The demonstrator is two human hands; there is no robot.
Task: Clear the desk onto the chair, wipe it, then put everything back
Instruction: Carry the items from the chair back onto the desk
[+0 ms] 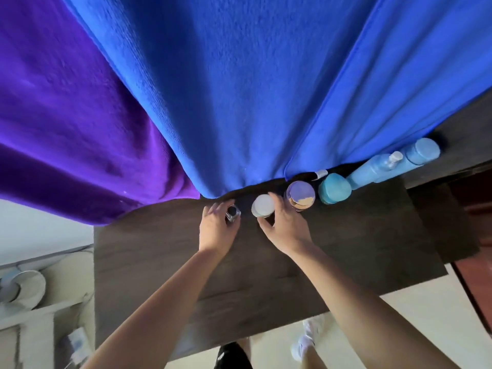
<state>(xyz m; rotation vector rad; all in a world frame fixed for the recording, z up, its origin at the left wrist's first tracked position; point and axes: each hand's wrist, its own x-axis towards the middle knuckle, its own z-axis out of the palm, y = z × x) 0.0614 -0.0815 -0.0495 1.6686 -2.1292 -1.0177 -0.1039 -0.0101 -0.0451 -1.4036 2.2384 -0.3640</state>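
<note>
A dark wooden desk [346, 235] runs across the view. Along its far edge stands a row of cosmetics. My left hand [217, 230] grips a small clear glass bottle with a black cap [233, 212]. Beside it my right hand [283, 226] curls around a white-lidded jar [263, 205], thumb in front and fingers behind. Further right stand a jar with a shiny lilac lid [301, 195], a teal jar [334, 192], a light blue pump bottle [374, 170] and a light blue capped bottle [420, 154]. No chair is in view.
A blue curtain [253, 89] and a purple curtain [66, 115] hang behind the desk, touching its back edge. A small dark tube with a white band [318, 173] lies behind the jars. Left of the desk sits a white fan [24, 288]. My feet in white shoes [306, 339] stand below.
</note>
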